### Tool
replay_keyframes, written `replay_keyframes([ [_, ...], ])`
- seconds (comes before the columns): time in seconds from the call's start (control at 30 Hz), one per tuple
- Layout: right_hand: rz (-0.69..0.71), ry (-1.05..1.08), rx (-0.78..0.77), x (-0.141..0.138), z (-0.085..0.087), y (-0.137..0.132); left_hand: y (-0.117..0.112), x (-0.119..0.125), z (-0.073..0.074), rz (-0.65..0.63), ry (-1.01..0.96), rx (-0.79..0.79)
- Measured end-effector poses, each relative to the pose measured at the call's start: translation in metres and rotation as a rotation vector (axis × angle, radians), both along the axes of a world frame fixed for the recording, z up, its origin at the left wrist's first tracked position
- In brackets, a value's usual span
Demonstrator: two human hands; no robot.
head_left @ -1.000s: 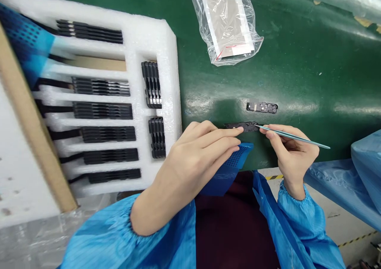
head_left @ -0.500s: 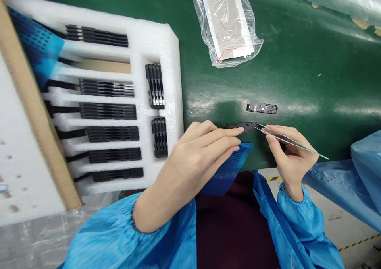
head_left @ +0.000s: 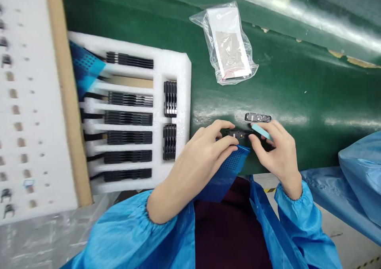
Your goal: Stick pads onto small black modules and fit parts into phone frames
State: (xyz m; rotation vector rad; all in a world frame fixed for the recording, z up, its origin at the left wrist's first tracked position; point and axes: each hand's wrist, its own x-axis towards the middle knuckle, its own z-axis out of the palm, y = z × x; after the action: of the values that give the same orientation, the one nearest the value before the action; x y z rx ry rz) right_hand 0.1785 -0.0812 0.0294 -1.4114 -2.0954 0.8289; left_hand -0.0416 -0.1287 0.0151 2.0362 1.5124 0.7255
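A small black plastic part [head_left: 238, 134] with tiny metal-coloured spots lies level just above the table's near edge. My left hand [head_left: 205, 151] grips its left end between the fingers; the thumb is mostly hidden. At the part's right end is my right hand [head_left: 276, 148], closed around light-blue tweezers [head_left: 262, 132] whose flat side faces up. Whether the right fingertips touch the part, I cannot tell. Just beyond the hands rests a second black part [head_left: 257, 117] of similar shape. Blue perforated film [head_left: 233, 161] sits beneath my left fingers and hangs toward my lap.
On the left, a white foam tray [head_left: 186, 98] holds rows of black parts [head_left: 129, 118], with another blue film piece [head_left: 86, 68] over its corner. Farther left stands a wood-edged white foam board [head_left: 32, 102]. A clear bag [head_left: 230, 50] with a sheet inside lies at the back.
The tweezers have swung from pointing at the part to lying flat in my right hand, which has moved closer to the part. My left fingers have curled more. The view has shifted.
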Motion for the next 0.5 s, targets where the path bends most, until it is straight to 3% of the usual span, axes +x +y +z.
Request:
replay_keyframes([
  [0.13,-0.007,0.033,-0.112,-0.001,-0.005,0.007,0.002,0.002,-0.003,-0.005,0.029,0.015],
  [0.3,-0.060,0.099,-0.087,0.001,-0.009,0.007,0.001,0.004,-0.004,-0.008,0.026,0.024],
  [0.5,-0.288,0.189,0.024,0.014,-0.009,0.011,0.000,0.003,-0.007,-0.010,0.011,0.042],
])
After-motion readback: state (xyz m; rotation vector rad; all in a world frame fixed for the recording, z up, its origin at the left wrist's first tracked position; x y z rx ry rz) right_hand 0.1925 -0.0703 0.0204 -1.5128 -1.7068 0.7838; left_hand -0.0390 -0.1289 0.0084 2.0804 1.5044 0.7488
